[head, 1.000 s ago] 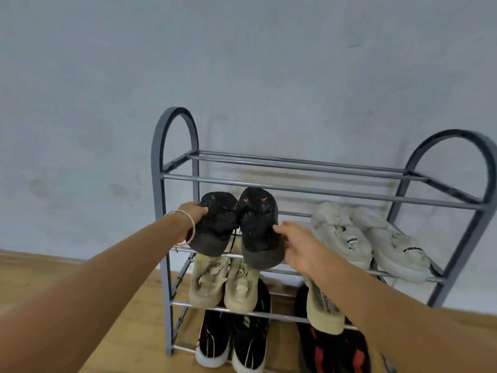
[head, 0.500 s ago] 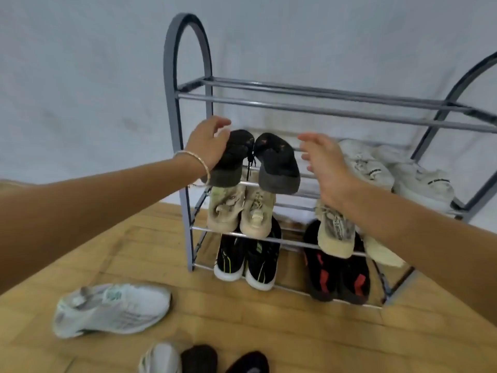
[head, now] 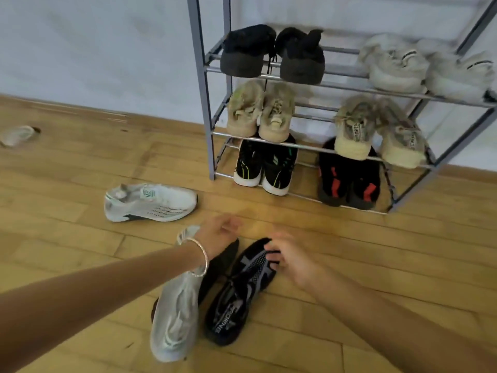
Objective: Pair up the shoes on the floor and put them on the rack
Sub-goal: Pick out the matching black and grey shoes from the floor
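Note:
A grey metal shoe rack (head: 200, 84) stands against the wall with several pairs on its shelves, a black pair (head: 271, 53) at the upper left. On the floor in front of me lie a black patterned shoe (head: 242, 292), a second black shoe (head: 220, 265) partly hidden beside it, and a white shoe (head: 176, 319). Another white shoe (head: 149, 201) lies farther left. My left hand (head: 219, 232), bracelet on the wrist, hovers with fingers apart over the hidden black shoe. My right hand (head: 289, 255) touches the toe of the patterned shoe, fingers spread.
A pale shoe (head: 17, 135) lies far left near the wall. The wooden floor (head: 376, 251) stretches between me and the rack. The rack's shelves hold beige, white, black-green and black-red pairs.
Both hands let go of the black pair on the rack and came down to the shoes on the floor. My view tilted downward.

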`<state>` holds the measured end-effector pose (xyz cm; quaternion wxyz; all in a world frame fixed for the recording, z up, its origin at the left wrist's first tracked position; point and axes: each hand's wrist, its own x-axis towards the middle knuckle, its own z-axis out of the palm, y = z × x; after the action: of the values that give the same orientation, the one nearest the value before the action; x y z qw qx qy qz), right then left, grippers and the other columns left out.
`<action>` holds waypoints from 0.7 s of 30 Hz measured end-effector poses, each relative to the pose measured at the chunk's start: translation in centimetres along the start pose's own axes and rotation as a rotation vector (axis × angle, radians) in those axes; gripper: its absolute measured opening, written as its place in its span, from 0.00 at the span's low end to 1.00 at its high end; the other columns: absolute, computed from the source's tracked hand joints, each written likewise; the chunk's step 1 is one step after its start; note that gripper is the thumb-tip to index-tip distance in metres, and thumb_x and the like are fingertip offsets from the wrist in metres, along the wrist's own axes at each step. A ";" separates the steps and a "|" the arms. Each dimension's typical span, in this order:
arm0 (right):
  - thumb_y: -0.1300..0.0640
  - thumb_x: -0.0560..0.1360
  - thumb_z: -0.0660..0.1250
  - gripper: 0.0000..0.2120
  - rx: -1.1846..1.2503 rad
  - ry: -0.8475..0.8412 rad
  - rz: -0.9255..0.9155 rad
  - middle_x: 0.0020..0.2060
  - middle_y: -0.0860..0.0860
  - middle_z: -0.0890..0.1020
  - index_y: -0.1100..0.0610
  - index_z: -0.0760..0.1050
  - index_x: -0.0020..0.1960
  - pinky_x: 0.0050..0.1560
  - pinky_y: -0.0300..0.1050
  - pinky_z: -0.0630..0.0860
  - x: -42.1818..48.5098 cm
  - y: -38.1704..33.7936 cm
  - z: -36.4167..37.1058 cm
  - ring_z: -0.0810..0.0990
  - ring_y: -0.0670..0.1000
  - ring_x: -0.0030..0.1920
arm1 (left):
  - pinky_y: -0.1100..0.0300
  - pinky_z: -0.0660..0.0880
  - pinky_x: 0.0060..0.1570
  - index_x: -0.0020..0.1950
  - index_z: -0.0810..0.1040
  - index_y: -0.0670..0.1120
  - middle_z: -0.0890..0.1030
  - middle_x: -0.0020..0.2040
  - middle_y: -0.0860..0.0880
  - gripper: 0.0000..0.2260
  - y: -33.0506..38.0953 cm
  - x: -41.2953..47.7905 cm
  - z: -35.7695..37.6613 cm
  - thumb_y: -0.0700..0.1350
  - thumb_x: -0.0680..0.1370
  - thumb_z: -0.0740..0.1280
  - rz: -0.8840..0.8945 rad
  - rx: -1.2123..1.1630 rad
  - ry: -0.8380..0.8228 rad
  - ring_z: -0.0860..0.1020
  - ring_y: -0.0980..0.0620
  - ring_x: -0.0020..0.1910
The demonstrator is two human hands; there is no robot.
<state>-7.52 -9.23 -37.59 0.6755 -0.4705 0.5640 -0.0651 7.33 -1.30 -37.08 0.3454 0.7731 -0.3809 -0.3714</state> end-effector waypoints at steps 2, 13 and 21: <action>0.63 0.78 0.59 0.14 0.008 -0.021 0.114 0.45 0.54 0.77 0.56 0.73 0.62 0.36 0.40 0.72 0.2 3.2 0.2 0.75 0.49 0.40 | 0.60 0.71 0.58 0.57 0.76 0.45 0.78 0.51 0.48 0.11 -3.4 -0.2 2.7 0.38 0.74 0.66 -0.160 0.061 -0.033 0.76 0.46 0.57; 0.65 0.76 0.60 0.11 0.088 0.053 0.174 0.44 0.54 0.81 0.53 0.76 0.53 0.34 0.41 0.73 2.5 6.4 -0.6 0.78 0.49 0.36 | 0.57 0.65 0.62 0.68 0.60 0.45 0.63 0.65 0.46 0.36 -7.8 -1.2 8.8 0.63 0.67 0.66 -0.117 0.810 -0.042 0.65 0.46 0.62; 0.65 0.77 0.60 0.12 0.080 0.048 0.136 0.45 0.54 0.82 0.55 0.77 0.55 0.33 0.39 0.73 1.8 6.4 -1.5 0.78 0.50 0.38 | 0.56 0.73 0.50 0.62 0.62 0.45 0.76 0.59 0.46 0.32 -7.1 -1.9 8.9 0.64 0.69 0.66 -0.239 0.810 -0.081 0.75 0.48 0.58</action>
<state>-10.94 -7.64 -43.30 0.6830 -0.4022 0.6074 -0.0528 1.41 1.40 -46.65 -0.0471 0.8700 -0.4170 -0.2590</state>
